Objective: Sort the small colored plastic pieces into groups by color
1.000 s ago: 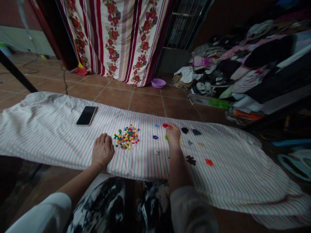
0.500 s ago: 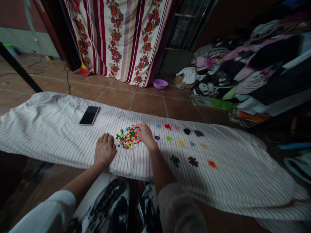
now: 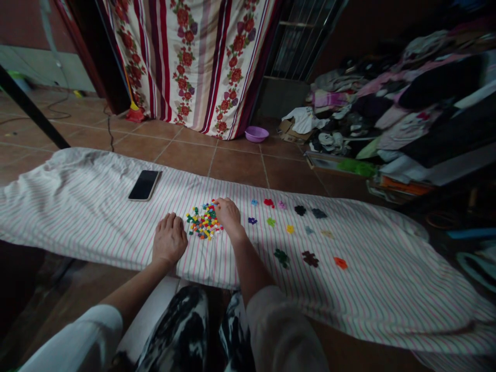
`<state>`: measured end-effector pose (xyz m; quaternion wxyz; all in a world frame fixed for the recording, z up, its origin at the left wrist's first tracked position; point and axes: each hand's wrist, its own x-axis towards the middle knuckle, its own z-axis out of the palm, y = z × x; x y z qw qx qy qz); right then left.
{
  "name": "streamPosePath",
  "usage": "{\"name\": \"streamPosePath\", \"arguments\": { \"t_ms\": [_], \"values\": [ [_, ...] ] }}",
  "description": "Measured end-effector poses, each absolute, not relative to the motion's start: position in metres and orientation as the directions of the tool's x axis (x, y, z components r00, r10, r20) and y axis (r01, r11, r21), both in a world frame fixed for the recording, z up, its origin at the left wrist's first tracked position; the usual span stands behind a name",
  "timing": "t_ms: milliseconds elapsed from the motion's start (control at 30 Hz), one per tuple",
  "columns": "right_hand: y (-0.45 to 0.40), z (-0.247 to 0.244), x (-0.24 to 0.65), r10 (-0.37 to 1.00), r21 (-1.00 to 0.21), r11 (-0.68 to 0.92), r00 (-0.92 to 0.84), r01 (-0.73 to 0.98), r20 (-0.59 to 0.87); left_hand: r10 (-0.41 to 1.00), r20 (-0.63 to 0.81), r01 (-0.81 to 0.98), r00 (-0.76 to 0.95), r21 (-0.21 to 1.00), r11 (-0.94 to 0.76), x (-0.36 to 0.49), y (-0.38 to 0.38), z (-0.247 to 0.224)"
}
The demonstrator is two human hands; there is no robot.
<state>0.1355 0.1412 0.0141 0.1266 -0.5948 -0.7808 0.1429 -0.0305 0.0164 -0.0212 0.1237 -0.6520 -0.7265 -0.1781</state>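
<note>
A pile of small mixed-colour pieces (image 3: 203, 222) lies on the striped cloth (image 3: 228, 263) in front of me. At the pile's upper right edge my right hand (image 3: 228, 213) is closed, fingertips down among the pieces; what they pinch is too small to make out. My left hand (image 3: 170, 237) rests flat on the cloth just left of the pile, holding nothing. To the right lie little single-colour groups: red (image 3: 268, 203), black (image 3: 299, 210), yellow (image 3: 290, 229), dark green (image 3: 281, 258), brown (image 3: 310, 258) and orange (image 3: 340, 263) among them.
A phone (image 3: 144, 185) lies on the cloth at the upper left. Beyond the cloth are a purple basin (image 3: 256, 134) on the tiled floor, a broom (image 3: 135, 111), a floral curtain (image 3: 205, 67) and a heap of clothes (image 3: 372, 103) at the right.
My right hand has shifted slightly left at the pile's edge. My left hand stays flat in its place, and the view has moved a little.
</note>
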Motion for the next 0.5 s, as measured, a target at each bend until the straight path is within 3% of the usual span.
{"name": "streamPosePath", "arguments": {
  "t_ms": [500],
  "values": [
    [0.1437, 0.0131, 0.1340, 0.970, -0.415, 0.226, -0.243, 0.881, 0.013, 0.909, 0.396, 0.990, -0.129, 0.102, 0.096, -0.0301, 0.0163, -0.0195]
  ]
}}
